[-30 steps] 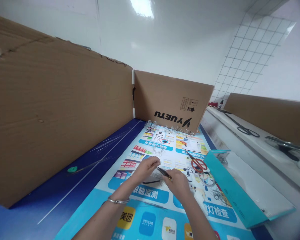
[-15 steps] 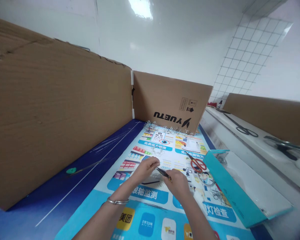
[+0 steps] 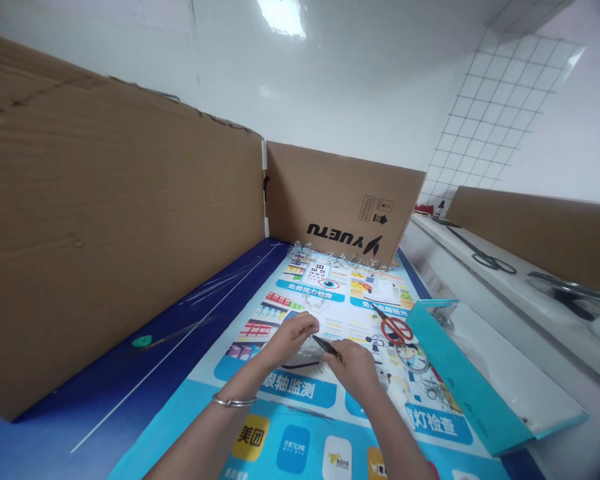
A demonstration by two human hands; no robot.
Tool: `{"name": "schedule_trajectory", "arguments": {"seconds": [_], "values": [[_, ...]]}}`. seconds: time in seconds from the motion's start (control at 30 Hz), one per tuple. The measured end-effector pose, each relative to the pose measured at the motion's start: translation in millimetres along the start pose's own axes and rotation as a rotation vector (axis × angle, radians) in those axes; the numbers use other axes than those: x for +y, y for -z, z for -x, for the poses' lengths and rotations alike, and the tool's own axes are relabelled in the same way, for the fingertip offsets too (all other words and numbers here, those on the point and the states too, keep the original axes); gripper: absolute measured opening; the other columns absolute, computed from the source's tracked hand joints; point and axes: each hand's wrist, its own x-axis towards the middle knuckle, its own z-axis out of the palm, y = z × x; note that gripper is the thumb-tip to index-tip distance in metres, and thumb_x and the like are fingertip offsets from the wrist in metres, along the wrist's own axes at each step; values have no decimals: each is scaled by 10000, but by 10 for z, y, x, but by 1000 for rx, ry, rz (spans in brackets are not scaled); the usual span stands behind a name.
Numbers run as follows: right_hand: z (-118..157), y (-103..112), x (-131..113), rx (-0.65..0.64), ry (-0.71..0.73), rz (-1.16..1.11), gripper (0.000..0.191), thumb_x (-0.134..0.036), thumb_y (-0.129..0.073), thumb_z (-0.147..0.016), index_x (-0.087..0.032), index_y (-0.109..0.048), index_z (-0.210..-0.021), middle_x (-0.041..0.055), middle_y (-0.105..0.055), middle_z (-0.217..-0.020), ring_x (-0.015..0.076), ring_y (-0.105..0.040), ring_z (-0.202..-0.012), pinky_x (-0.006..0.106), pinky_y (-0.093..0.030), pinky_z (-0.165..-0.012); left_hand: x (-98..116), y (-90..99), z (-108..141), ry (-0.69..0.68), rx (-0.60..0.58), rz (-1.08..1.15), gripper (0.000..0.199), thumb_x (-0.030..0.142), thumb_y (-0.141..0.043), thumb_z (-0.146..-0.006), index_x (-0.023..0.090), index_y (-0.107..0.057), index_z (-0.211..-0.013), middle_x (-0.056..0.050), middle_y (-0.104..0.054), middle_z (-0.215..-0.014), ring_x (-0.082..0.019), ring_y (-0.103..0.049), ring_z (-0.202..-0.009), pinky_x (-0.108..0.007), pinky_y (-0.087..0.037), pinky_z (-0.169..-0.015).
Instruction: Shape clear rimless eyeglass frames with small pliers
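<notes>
Right fingers (image 3: pixel 342 355) clamp slender metal tweezers (image 3: pixel 327 346); left fingers (image 3: pixel 300 323) press together above a glossy poster (image 3: pixel 205 407).

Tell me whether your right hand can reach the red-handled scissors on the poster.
Probably yes: the right hand looks free to reach the red-handled scissors, with only flat poster between them, though it holds dark tweezers.

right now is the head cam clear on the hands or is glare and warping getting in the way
In the head view, glare bleaches part of the white wall, well away from the work; the wide lens bends the cardboard and poster; the left hand and right hand look reasonably sharp, but the pointed tool is too small for fine detail.
</notes>
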Motion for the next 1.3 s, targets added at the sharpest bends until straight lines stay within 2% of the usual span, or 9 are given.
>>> {"name": "schedule_trajectory", "arguments": {"seconds": [0.23, 0.5, 0.73, 1.0, 1.3], "values": [[8, 20, 11, -27, -4, -32, 271, -419, -458, -793, -284, -609, -973, 10, -639, -861, 159, -559, -795, 214, -337, -659, 32, 22, -5, 19, -19, 47, 217, 293, -412, -824, 166, -560, -730, -19, -532, -734, -131, -486, -726, -231, -374, -683], [-2, -6, -13, -26, -14, -82, 267, -411, -448, -803, -277, -601, -976, 6, -625, -842, 149, -549, -784, 202, -324, -632, 44, 26, 0, 73, 25, 123, 205, 287, -421, -817, 155, -552, -731, -11, -518, -710, -119, -468, -683, -222, -377, -639], [-23, 21, 8, 20, -56, -74, 271, -417, -440, -807, -222, -622, -853, 23, -596, -775, 147, -525, -751, 204, -317, -619, 36, 32, 3, 106, 76, 159, 212, 305, -416, -819, 153, -547, -751, -11, -526, -719, -110, -468, -655, -215, -380, -612], [-4, 20, -42, 12, 2, -96, 263, -395, -446, -810, -268, -604, -978, 17, -590, -802, 147, -509, -766, 201, -296, -608, 35, 39, -1, 66, 62, 125, 197, 283, -436, -813, 153, -569, -746, -16, -535, -727, -119, -474, -693, -223, -378, -656], [4, -9, -16, 13, -1, -64, 247, -383, -453, -805, -293, -595, -986, 5, -598, -811, 149, -521, -777, 206, -299, -616, 43, 38, -4, 34, 25, 111, 193, 265, -438, -823, 154, -570, -736, -8, -519, -710, -119, -478, -711, -219, -367, -663]]}}
